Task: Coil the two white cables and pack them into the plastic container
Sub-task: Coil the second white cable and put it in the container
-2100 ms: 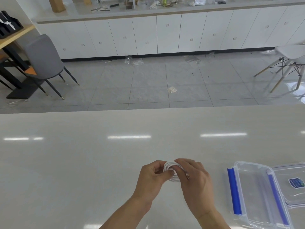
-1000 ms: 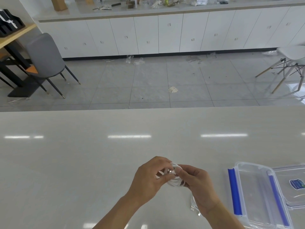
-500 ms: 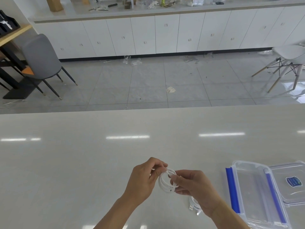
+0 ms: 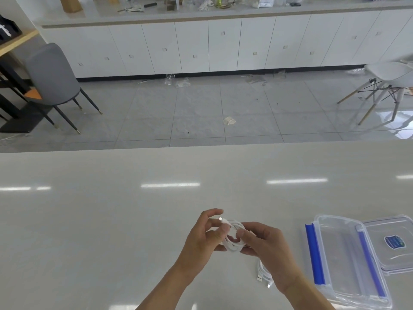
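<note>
Cables are the matter here, and the nearest one, a second white cable (image 4: 263, 276), lies on the white table (image 4: 111, 220) just beside the right wrist, partly hidden by it, with its plugs showing at the near end; whether it is already coiled I cannot tell. A little farther, both hands hold the first white cable (image 4: 233, 239) above the table as a small round coil. The right hand (image 4: 266, 247) is closed on the right side of the coil, and the left hand (image 4: 205, 236) pinches the left side with thumb and fingers, while the loose end with its small connector (image 4: 220, 218) sticks up near the left forefinger. To the right, well apart from the hands, the clear plastic container (image 4: 335, 253) with blue clips stands open and looks empty, and its lid (image 4: 393, 242) lies just beside it, farther right. I judge that the step in hand is finishing the first coil. The next move probably calls for tucking the free end around the loops, so that the coil does not spring open, and then carrying it right into the container.
</note>
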Demonstrator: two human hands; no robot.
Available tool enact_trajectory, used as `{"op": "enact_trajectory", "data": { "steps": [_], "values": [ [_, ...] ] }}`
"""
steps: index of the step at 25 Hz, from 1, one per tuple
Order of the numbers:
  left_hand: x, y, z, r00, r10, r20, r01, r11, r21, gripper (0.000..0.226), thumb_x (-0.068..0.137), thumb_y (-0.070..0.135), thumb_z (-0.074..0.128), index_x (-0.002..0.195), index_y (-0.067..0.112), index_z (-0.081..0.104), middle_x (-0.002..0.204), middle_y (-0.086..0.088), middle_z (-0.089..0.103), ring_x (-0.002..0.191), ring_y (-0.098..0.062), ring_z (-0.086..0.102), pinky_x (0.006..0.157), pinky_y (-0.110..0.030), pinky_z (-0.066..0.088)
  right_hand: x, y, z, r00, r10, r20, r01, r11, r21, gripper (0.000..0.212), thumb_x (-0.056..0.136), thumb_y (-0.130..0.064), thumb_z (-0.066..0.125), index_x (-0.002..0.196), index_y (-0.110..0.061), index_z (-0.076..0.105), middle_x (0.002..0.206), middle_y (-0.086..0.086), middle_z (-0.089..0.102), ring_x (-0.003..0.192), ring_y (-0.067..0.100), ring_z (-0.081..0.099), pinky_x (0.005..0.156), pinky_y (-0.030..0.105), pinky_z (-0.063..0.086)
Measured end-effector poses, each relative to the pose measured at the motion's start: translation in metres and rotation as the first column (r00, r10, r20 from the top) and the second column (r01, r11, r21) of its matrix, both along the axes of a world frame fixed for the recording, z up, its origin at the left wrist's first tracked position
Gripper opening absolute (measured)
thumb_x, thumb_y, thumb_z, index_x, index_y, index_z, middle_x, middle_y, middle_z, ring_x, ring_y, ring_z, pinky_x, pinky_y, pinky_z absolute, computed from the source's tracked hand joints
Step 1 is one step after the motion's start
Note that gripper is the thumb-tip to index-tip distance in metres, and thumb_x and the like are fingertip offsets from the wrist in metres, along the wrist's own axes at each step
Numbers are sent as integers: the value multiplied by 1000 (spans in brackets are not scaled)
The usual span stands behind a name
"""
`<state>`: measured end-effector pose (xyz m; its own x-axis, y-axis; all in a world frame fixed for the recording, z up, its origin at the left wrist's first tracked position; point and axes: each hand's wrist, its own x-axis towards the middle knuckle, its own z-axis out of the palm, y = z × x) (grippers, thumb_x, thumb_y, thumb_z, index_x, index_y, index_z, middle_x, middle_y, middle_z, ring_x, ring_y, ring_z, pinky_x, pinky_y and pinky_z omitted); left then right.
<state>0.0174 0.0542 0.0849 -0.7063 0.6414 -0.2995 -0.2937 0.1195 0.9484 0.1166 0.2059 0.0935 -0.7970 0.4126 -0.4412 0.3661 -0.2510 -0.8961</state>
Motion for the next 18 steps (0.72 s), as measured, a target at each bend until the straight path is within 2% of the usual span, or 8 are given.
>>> {"op": "enact_trajectory", "data": {
  "steps": [2, 4, 7, 9, 12, 14, 16, 18],
  "values": [
    [0, -3, -5, 998, 3, 58, -2, 1000, -16, 29, 80, 32, 76, 108, 33, 67, 101, -2, 75, 94, -22, 74, 77, -32, 61, 1, -4, -1, 999, -38, -30, 39, 999, 20, 16, 91, -4, 68, 94, -13, 81, 86, 7, 82, 84, 23, 78, 68, 22, 61],
    [-1, -5, -9, 996, 25, 80, -22, 999, -34, 23, 79, 23, 78, 99, 30, 71, 98, -6, 77, 91, -23, 75, 75, -30, 60, 4, -6, -2, 995, -79, -59, 78, 997, -14, 15, 88, -1, 70, 96, -9, 80, 88, 13, 81, 84, 27, 77, 68, 22, 61],
    [-1, -6, -17, 994, 15, 107, -12, 1000, -27, 25, 77, 21, 79, 100, 27, 70, 93, -8, 78, 88, -24, 75, 73, -28, 60, 12, -13, -4, 987, -153, -55, 146, 983, -111, 17, 87, -1, 71, 102, -5, 78, 97, 23, 78, 92, 36, 75, 72, 27, 62],
    [1, -4, -23, 993, -3, 119, 6, 1000, -24, 29, 74, 24, 80, 99, 24, 66, 91, -11, 79, 87, -27, 75, 74, -31, 62, 22, -18, -6, 979, -204, -25, 199, 971, -131, 17, 87, -6, 72, 103, -7, 78, 101, 23, 77, 96, 37, 74, 78, 32, 62],
    [11, 6, -32, 990, -73, 119, 77, 997, -27, 28, 75, 27, 78, 96, 18, 62, 88, -11, 79, 84, -27, 75, 72, -32, 62, 43, -20, -9, 965, -264, 14, 264, 959, -104, 18, 88, -11, 73, 105, -12, 78, 103, 18, 78, 97, 36, 74, 89, 44, 61],
    [20, 18, -36, 983, -145, 108, 152, 987, -51, 24, 76, 27, 77, 93, 17, 63, 86, -9, 79, 82, -25, 76, 69, -31, 61, 58, -17, -12, 946, -321, 41, 323, 946, -36, 16, 88, -10, 74, 102, -13, 78, 98, 14, 79, 92, 35, 74, 87, 46, 61],
    [28, 33, -39, 972, -212, 97, 222, 969, -108, 20, 76, 26, 76, 89, 17, 64, 85, -6, 79, 80, -21, 76, 64, -27, 60, 71, -8, -16, 929, -360, 83, 353, 932, 81, 15, 87, -6, 74, 97, -15, 79, 93, 9, 80, 87, 30, 75, 79, 40, 64],
    [36, 52, -41, 954, -293, 63, 299, 939, -168, 16, 79, 24, 76, 88, 18, 64, 85, -3, 79, 79, -19, 75, 61, -25, 59, 84, 8, -22, 919, -371, 131, 347, 921, 175, 17, 86, -5, 73, 93, -19, 80, 88, 2, 80, 81, 20, 76, 68, 26, 64]
  ]
}}
